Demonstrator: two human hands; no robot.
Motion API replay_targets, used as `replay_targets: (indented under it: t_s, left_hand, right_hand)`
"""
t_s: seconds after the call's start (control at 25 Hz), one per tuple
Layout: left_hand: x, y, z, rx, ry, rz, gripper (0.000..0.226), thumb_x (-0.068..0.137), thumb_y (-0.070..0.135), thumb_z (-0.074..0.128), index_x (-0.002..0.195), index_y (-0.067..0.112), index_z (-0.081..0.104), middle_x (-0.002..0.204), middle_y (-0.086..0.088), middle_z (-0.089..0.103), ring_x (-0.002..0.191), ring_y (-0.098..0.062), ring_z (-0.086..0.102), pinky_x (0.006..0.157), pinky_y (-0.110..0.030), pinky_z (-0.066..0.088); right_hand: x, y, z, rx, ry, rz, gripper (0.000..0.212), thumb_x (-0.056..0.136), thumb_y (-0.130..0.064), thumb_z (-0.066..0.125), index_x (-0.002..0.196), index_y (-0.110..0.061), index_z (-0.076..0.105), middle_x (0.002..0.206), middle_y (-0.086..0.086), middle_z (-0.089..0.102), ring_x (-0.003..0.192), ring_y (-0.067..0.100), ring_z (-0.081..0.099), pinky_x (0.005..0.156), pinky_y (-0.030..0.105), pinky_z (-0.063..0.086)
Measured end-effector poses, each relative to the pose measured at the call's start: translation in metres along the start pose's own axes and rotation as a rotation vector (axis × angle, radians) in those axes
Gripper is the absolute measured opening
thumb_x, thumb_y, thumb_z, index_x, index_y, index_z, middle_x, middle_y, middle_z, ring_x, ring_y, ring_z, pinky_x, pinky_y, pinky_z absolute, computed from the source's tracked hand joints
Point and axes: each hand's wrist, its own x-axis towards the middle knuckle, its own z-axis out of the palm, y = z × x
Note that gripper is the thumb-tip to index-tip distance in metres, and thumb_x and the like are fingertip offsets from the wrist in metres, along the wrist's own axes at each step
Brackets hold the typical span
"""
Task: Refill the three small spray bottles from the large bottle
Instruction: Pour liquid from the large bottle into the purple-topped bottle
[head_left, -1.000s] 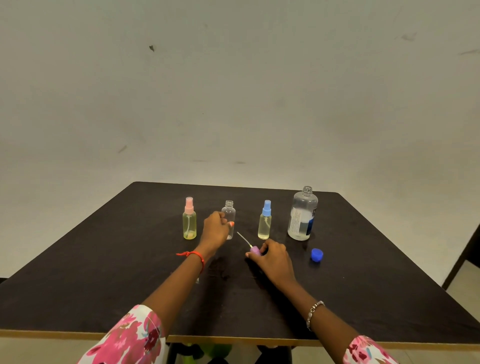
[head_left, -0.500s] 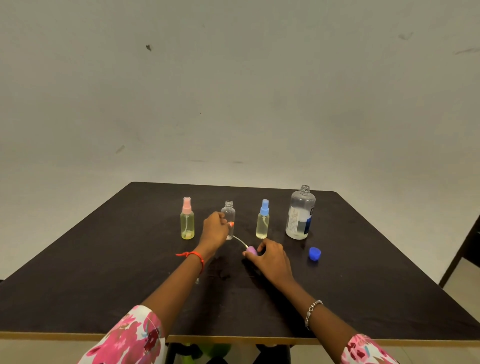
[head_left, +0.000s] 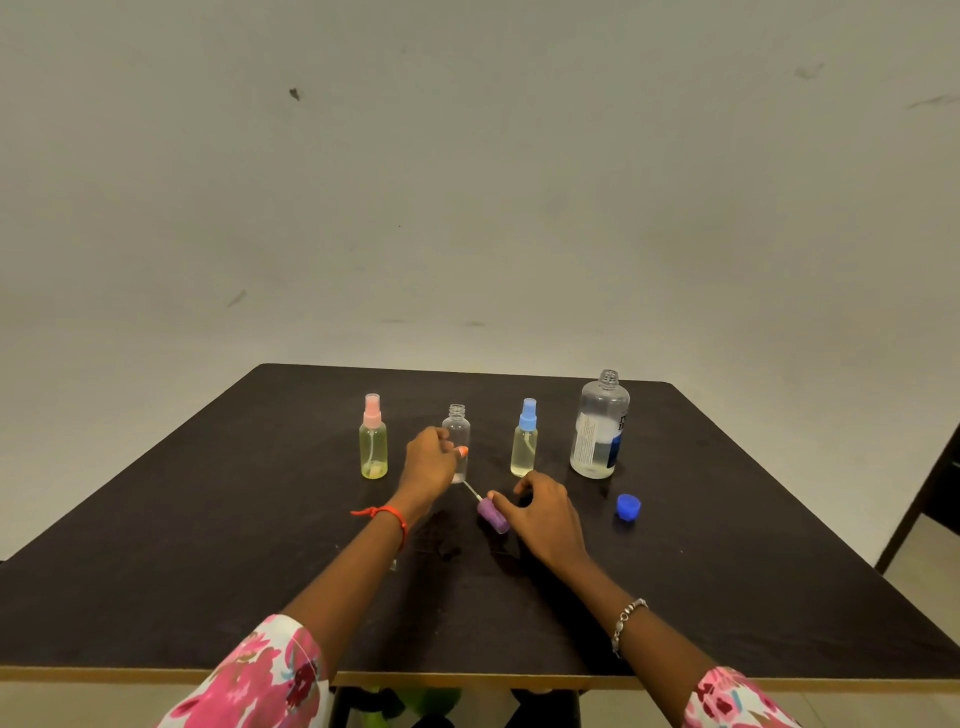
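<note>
Three small spray bottles stand in a row on the black table (head_left: 208, 545). The pink-topped bottle (head_left: 373, 447) and the blue-topped bottle (head_left: 524, 447) hold yellowish liquid. The middle bottle (head_left: 458, 426) is clear, with its neck bare. My left hand (head_left: 428, 460) grips its lower part. Its purple spray top (head_left: 493, 515), with a thin tube, lies on the table. My right hand (head_left: 545, 514) rests beside the top, fingers apart, one fingertip touching it. The large bottle (head_left: 600, 431) stands uncapped at the right, partly filled with clear liquid.
The large bottle's blue cap (head_left: 628, 506) lies on the table in front of it, right of my right hand. A dark chair or frame edge (head_left: 930, 499) shows past the table's right side. A plain wall rises behind.
My right hand has laid the purple spray top down on the table and loosened its fingers from it. My left hand has stayed on the middle bottle.
</note>
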Motion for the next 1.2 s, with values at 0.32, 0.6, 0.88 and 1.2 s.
replay_targets:
  t_s: [0.32, 0.6, 0.88, 1.2]
  left_hand:
    - [0.000, 0.001, -0.001, -0.020, -0.013, -0.019, 0.038, 0.089, 0.010, 0.056, 0.124, 0.001, 0.046, 0.107, -0.012, 0.055, 0.094, -0.018, 0.051, 0.080, -0.037, 0.048]
    - [-0.003, 0.002, -0.003, -0.050, -0.014, -0.010, 0.037, 0.091, 0.006, 0.051, 0.127, -0.002, 0.044, 0.105, -0.011, 0.053, 0.092, -0.014, 0.051, 0.072, -0.029, 0.046]
    - [-0.001, -0.002, 0.000, -0.048, -0.014, -0.017, 0.036, 0.089, 0.009, 0.054, 0.123, 0.000, 0.046, 0.079, 0.007, 0.047, 0.091, -0.015, 0.051, 0.078, -0.030, 0.045]
    - [0.006, 0.006, -0.003, -0.094, -0.002, 0.070, 0.038, 0.085, 0.010, 0.062, 0.119, 0.002, 0.050, 0.103, -0.007, 0.055, 0.096, -0.014, 0.052, 0.067, -0.017, 0.046]
  right_hand:
    - [0.002, -0.005, 0.010, -0.064, -0.021, -0.113, 0.036, 0.076, -0.048, 0.065, 0.072, -0.012, 0.060, 0.088, 0.002, 0.058, 0.081, 0.013, 0.054, 0.069, 0.028, 0.046]
    - [-0.001, -0.007, 0.007, 0.030, 0.013, -0.105, 0.035, 0.082, -0.045, 0.061, 0.067, -0.013, 0.055, 0.083, 0.004, 0.057, 0.074, 0.014, 0.053, 0.062, 0.024, 0.042]
    - [0.037, -0.006, -0.029, 0.141, 0.560, 0.043, 0.045, 0.078, -0.024, 0.069, 0.112, -0.004, 0.047, 0.117, 0.016, 0.047, 0.112, 0.030, 0.044, 0.093, 0.040, 0.038]
    - [0.106, 0.024, -0.062, 0.413, 0.414, 0.384, 0.097, 0.063, -0.025, 0.082, 0.138, -0.012, 0.023, 0.143, 0.016, 0.036, 0.133, 0.035, 0.034, 0.109, 0.053, 0.028]
